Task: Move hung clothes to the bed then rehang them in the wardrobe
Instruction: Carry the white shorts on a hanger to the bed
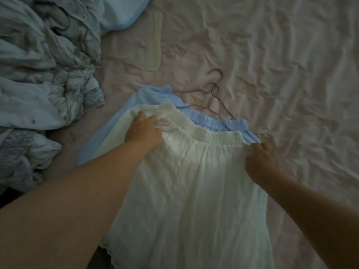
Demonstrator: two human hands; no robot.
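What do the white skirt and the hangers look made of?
White skirt: thin, slightly sheer woven fabric, likely cotton gauze, judging by its fine crinkles and gathered waistband. Hangers: thin dark wire, probably metal, perhaps coated; too dim to tell.

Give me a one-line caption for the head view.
Both hands, left and right, grip the white skirt's waistband over a blue skirt on the bed.

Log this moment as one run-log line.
stage: laying clothes on bed | left hand: grips white skirt waistband | right hand: grips same waistband | under it: blue skirt | wire hanger on sheet
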